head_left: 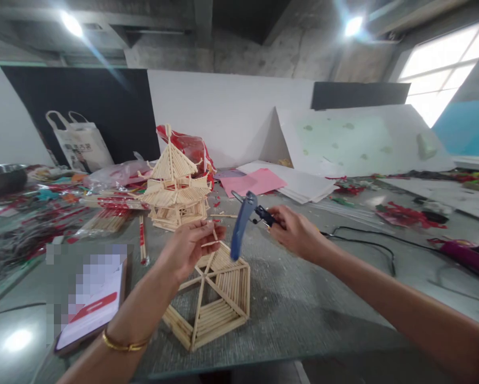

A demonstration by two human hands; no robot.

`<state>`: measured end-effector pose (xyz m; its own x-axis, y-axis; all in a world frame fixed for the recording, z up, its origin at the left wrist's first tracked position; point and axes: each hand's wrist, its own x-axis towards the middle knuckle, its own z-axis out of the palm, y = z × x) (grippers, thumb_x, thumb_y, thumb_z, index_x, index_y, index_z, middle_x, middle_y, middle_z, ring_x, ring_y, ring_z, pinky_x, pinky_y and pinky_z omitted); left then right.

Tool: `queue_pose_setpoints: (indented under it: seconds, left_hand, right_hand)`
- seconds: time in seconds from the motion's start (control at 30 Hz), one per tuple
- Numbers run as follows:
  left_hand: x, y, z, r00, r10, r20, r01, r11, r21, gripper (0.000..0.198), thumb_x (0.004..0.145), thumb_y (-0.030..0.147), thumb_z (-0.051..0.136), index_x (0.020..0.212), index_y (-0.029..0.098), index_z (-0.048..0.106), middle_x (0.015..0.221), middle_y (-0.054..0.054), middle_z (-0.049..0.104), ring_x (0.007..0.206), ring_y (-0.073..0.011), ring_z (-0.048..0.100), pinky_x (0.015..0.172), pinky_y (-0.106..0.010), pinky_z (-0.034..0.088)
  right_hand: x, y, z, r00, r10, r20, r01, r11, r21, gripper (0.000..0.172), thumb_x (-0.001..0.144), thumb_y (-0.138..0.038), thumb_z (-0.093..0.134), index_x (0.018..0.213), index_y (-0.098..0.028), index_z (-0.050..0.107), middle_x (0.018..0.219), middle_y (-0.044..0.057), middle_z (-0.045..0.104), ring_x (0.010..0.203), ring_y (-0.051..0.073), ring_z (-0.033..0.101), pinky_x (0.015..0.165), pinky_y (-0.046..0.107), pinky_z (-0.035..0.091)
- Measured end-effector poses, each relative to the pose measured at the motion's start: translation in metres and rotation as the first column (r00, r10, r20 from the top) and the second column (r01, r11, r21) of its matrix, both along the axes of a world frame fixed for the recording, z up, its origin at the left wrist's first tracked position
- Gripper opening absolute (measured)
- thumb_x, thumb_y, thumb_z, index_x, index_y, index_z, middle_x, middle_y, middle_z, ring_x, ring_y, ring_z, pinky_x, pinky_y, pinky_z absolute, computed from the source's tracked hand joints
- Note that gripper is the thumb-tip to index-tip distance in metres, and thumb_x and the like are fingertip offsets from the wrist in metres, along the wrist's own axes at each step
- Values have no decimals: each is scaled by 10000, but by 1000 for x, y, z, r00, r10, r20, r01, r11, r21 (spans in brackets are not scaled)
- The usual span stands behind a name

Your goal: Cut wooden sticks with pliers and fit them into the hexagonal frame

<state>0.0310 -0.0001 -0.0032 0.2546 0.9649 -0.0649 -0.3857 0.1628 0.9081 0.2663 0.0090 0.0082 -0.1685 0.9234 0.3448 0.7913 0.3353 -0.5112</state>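
My left hand is closed in a pinch on a short, thin wooden stick. Below it, on the table, lies a six-sided frame made of wooden sticks. Spokes meet at its middle; some sections are filled with rows of sticks and others are gaps, and my left hand and forearm cover part of it. To the right, my right hand grips the black part of a plier-like hand tool. Its curved blue handle hangs down over the frame's far edge, apart from the stick.
A tiered stick pagoda stands behind my left hand. A phone rests at the left, near bundled sticks. Pink paper and white sheets lie at the back. A black cable runs right towards a purple object.
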Motion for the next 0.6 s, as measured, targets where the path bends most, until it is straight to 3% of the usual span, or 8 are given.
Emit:
queue_pose_setpoints:
  seconds: [0.07,0.2,0.27,0.37,0.43,0.5,0.6]
  left_hand:
    - [5,-6,6,995,-75,69,76,997,-12,104,719,193,612,785,127,567,843,-81,663,771,-167,621,689,-298,494]
    - [16,-19,18,990,-88,114,87,996,16,51,783,184,525,807,141,513,911,-97,652,772,-197,637,662,-337,516]
    - [23,-21,23,998,18,65,-22,998,65,23,799,168,495,794,148,486,907,-82,646,667,-140,623,556,-250,494]
    - [36,-15,27,965,258,-52,-244,951,191,69,818,166,447,750,155,450,770,-40,625,480,-60,514,433,-171,392]
    - [46,-7,26,899,412,-151,-360,889,282,73,820,186,425,751,170,439,673,-7,583,431,-64,468,402,-178,349]
    - [55,0,24,785,547,-291,-420,815,398,65,822,205,414,772,183,450,603,19,534,431,-80,462,412,-187,333]
    - [65,6,24,601,658,-453,-349,727,592,61,800,181,440,744,186,464,658,-11,557,599,-131,543,541,-229,390]
  right_hand:
    - [-5,0,6,996,19,83,-31,988,153,279,712,-196,422,980,-147,484,743,23,565,644,129,500,588,235,353]
    - [-19,5,10,996,45,75,-60,974,219,248,729,-180,399,951,-149,504,832,45,575,719,142,502,649,253,343]
    - [-29,10,11,998,59,-19,-53,977,207,215,735,-193,410,923,-159,509,799,33,571,706,140,500,637,251,343]
    - [-45,16,13,956,118,-268,-116,993,23,174,791,-337,421,786,-177,490,605,-13,501,544,116,455,522,234,330]
    - [-53,19,14,868,136,-478,-203,975,-92,331,806,-497,395,722,-183,457,539,-30,449,465,100,408,461,226,316]
    - [-58,22,13,750,136,-648,-288,948,-135,420,777,-592,407,710,-181,456,571,-22,473,474,94,420,462,222,339]
    - [-57,26,10,601,125,-790,-436,879,-193,412,736,-586,492,695,-176,487,607,-6,515,520,100,463,512,226,385]
